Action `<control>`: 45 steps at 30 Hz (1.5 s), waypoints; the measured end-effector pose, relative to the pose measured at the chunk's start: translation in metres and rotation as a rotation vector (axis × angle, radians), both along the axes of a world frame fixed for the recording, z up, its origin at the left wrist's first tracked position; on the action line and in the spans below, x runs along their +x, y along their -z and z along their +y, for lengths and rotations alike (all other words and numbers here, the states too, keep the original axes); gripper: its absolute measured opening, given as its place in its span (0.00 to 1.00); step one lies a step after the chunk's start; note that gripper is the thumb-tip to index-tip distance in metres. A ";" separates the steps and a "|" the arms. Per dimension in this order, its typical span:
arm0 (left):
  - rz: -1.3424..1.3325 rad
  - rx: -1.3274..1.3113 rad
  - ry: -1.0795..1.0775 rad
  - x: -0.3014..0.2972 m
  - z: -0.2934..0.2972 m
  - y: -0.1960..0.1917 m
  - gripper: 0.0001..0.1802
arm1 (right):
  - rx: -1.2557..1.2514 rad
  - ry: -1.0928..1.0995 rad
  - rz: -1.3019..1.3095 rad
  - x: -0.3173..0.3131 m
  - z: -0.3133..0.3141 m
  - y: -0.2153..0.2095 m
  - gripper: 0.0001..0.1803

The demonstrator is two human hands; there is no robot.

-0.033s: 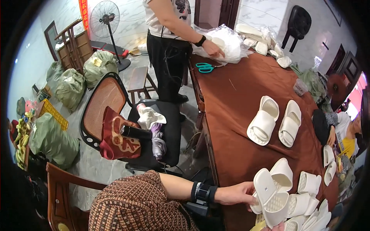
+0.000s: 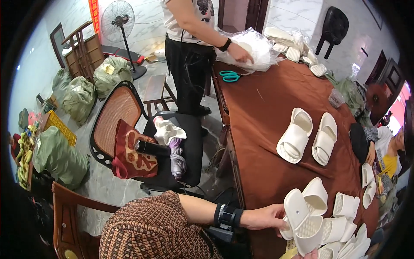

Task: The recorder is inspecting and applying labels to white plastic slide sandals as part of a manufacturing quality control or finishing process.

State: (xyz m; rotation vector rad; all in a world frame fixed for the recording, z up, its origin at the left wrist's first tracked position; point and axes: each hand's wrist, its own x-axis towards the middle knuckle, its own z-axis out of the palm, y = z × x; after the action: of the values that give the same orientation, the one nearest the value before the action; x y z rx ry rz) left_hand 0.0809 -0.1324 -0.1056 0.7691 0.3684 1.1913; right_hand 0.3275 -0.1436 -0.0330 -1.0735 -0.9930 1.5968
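Observation:
White open-toe slippers with wide straps lie on the brown cloth-covered table (image 2: 254, 142). Near the bottom right, my left hand (image 2: 267, 217) has its fingers closed on the edge of a white slipper (image 2: 296, 211). My right hand (image 2: 307, 254) shows only in part at the lower edge, its fingers around the bottom end of this slipper. Right behind it is another white slipper (image 2: 316, 194); whether it is held too I cannot tell. Farther up the table a left slipper (image 2: 294, 138) and a right slipper (image 2: 324, 140) stand side by side. More white slippers (image 2: 334, 228) cluster beside my right hand.
Across the table a co-worker's hand (image 2: 239, 52) reaches at clear plastic bags (image 2: 258, 49), near green-handled scissors (image 2: 229, 76). Slippers (image 2: 293, 52) lie at the far end. Another person (image 2: 384, 144) is at the right. An office chair (image 2: 172, 168) holding bags and an umbrella stands left.
The co-worker's hand at the plastic bags has shifted slightly to the right. My own hands and the slippers look the same.

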 end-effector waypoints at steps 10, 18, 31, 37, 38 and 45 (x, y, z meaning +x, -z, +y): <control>-0.034 0.000 -0.043 0.003 0.001 -0.005 0.23 | -0.022 -0.041 -0.023 0.005 0.000 0.005 0.12; -0.028 0.021 -0.021 0.004 0.001 -0.001 0.25 | -0.061 -0.043 -0.052 0.012 0.003 0.015 0.17; -0.011 0.036 -0.007 0.009 0.008 0.015 0.29 | -0.047 -0.034 -0.077 0.002 0.003 0.002 0.20; -0.034 0.025 -0.022 0.009 0.007 0.017 0.28 | -0.018 0.016 -0.092 -0.005 0.001 -0.004 0.23; -0.034 0.031 -0.029 0.009 0.007 0.015 0.28 | -0.017 0.016 -0.092 -0.006 0.001 -0.005 0.23; -0.061 0.047 -0.047 0.007 0.005 0.005 0.24 | -0.078 -0.058 -0.087 0.005 0.000 0.003 0.21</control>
State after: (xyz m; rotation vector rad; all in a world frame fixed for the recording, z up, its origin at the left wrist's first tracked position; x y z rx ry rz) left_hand 0.0880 -0.1273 -0.1109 0.7665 0.3101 1.2683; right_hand 0.3324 -0.1434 -0.0359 -1.1855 -1.0352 1.6588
